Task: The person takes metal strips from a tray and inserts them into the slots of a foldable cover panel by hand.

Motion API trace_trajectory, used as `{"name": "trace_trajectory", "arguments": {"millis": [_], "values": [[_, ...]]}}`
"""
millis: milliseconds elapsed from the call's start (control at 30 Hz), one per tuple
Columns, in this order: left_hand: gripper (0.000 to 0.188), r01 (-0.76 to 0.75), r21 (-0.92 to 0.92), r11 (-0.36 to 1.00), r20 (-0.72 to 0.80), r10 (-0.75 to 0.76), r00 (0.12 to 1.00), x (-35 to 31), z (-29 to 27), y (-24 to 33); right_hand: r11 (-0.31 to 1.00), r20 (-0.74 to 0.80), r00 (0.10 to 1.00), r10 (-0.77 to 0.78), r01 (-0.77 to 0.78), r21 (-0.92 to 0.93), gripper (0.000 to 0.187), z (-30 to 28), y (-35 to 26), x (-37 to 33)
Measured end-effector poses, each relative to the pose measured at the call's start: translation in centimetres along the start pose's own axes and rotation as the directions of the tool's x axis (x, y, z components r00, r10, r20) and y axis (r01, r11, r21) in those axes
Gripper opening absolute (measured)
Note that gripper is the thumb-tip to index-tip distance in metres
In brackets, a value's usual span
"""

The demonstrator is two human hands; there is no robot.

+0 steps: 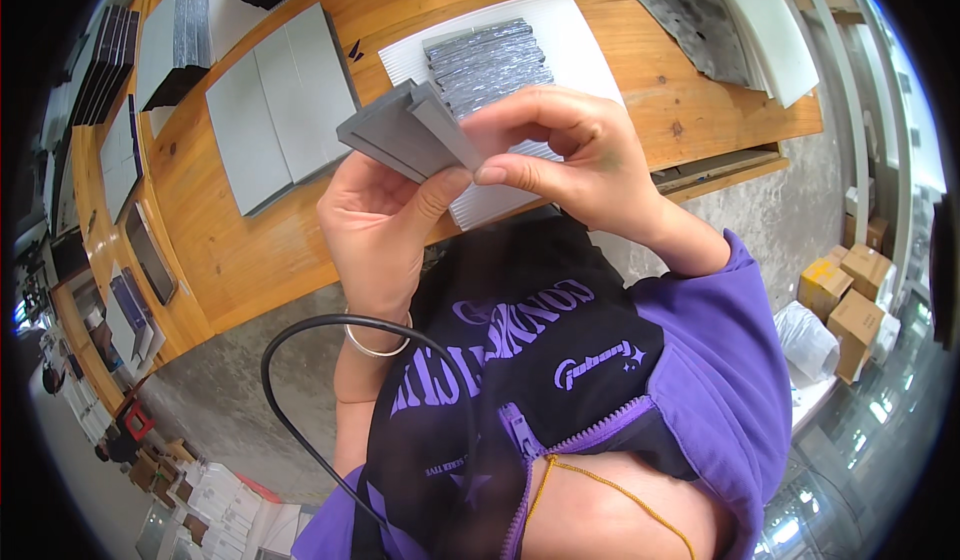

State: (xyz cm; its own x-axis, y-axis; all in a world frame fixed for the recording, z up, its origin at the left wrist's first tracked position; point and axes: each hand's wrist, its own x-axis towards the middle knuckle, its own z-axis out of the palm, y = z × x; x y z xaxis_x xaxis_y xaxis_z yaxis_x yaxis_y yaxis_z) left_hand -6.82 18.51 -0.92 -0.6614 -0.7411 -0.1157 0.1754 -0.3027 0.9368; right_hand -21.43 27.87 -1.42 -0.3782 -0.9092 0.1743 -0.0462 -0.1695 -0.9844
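Above the table's front edge, my left hand (pixel 375 222) is closed around a small bundle of flat grey plates (pixel 385 132), tilted upward. My right hand (pixel 590 155) pinches the lower corner of the outermost grey plate (pixel 446 128), which stands slightly apart from the others. Both thumbs meet near that corner. Just beyond the hands, a stack of thin pieces with shiny silver edges (pixel 490 65) lies on a ribbed white sheet (pixel 582 45). The right fingers partly cover this stack.
Large light-grey panels (pixel 280 110) lie left of my hands on the wooden table (pixel 270 280). Wrapped stacks (pixel 178 40) stand at the far left. White sheets (pixel 765 40) rest at the back right. A black cable (pixel 268 380) loops past my left forearm. Cardboard boxes (pixel 855 325) sit right.
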Motion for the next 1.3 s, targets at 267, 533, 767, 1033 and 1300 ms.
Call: {"name": "trace_trajectory", "arguments": {"millis": [267,533,767,1033,1300], "values": [[0.028,0.027,-0.006,1.000,0.054,-0.027,0.998,-0.2,0.1,-0.1,1.000,0.058,0.998,0.025,-0.024,-0.019,0.026,-0.3,0.0,-0.6],[0.027,0.067,-0.052,0.996,0.095,-0.062,0.994,-0.1,0.0,0.2,0.874,0.092,0.943,0.319,-0.330,0.356,0.024,-0.7,-1.3,-0.9],[0.022,-0.044,0.032,0.999,-0.035,0.045,0.998,-0.1,-1.4,0.4,0.670,0.345,0.934,-0.093,0.315,-0.672,0.021,-5.2,-2.7,0.0],[0.022,-0.034,-0.017,0.999,-0.034,0.034,0.999,0.1,-1.2,0.1,0.502,0.291,0.956,-0.042,0.272,-0.821,0.017,-5.1,-2.3,-0.5],[0.024,-0.012,-0.010,1.000,0.012,0.012,1.000,0.0,-0.8,-0.4,0.517,0.217,0.962,-0.165,0.272,-0.812,0.029,-3.9,-2.0,-0.1]]}}
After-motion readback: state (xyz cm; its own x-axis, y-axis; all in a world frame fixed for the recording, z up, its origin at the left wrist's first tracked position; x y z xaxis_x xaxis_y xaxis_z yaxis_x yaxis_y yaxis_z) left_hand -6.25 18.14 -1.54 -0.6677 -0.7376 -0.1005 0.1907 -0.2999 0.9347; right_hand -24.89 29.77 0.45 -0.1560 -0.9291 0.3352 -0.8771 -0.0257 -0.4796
